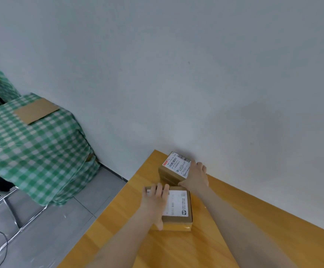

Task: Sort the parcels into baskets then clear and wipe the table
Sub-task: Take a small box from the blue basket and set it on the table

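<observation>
On the yellow wooden tabletop (176, 248) by the wall (176, 74), the left grip (155, 200) is curled over the nearer brown cardboard parcel with a white label (178, 206). The right grip (195, 175) clasps the right end of the farther, barcode-labelled brown cardboard parcel (173, 166). Squeeze thumb against fingers and lift each level; no basket is in view.

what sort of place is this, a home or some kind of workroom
Likely a plain indoor workroom used for parcel sorting: a near parcel and far parcel, both labelled, on a wooden table against a bare wall, with green checked cloth draped over something nearby.
</observation>
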Tool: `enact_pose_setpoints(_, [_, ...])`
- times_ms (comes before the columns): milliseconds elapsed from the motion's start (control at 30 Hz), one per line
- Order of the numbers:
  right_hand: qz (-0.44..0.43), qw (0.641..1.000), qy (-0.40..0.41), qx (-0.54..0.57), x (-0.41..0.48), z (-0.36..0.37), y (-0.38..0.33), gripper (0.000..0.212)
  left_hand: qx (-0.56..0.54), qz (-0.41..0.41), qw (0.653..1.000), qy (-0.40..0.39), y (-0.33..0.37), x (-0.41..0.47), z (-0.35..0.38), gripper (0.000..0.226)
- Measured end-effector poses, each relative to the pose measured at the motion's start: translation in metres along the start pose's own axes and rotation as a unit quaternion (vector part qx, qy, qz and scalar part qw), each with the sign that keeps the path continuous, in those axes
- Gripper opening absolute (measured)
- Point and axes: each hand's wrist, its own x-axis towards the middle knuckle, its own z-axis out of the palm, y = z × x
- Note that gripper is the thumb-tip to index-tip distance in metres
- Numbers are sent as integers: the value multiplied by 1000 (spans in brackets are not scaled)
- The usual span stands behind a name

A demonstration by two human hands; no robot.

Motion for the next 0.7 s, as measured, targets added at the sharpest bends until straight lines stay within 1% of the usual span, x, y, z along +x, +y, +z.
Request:
enact_pose_setpoints(67, [-2,999,30,28,-7,-4,3,97,1,-11,1000,12,0,-4,-3,126])
enact_pose_setpoints(167, [-19,996,62,56,-22,-12,15,95,-4,-7,999,53,2,-17,-2,122])
enact_pose_setpoints(267, [-63,994,83,26,-45,-23,30,96,6,17,996,88,11,-43,3,117])
enact_pose_setpoints(333, [-85,992,93,8,-59,-27,37,97,11,33,995,91,15,-59,11,117])
enact_pose_setpoints(500, [-71,994,87,-4,-106,-28,51,99,11,46,996,81,23,-100,32,120])
enact_pose_setpoints(700, [-60,996,58,-17,-176,-22,65,103,-13,59,996,68,42,-150,53,121])
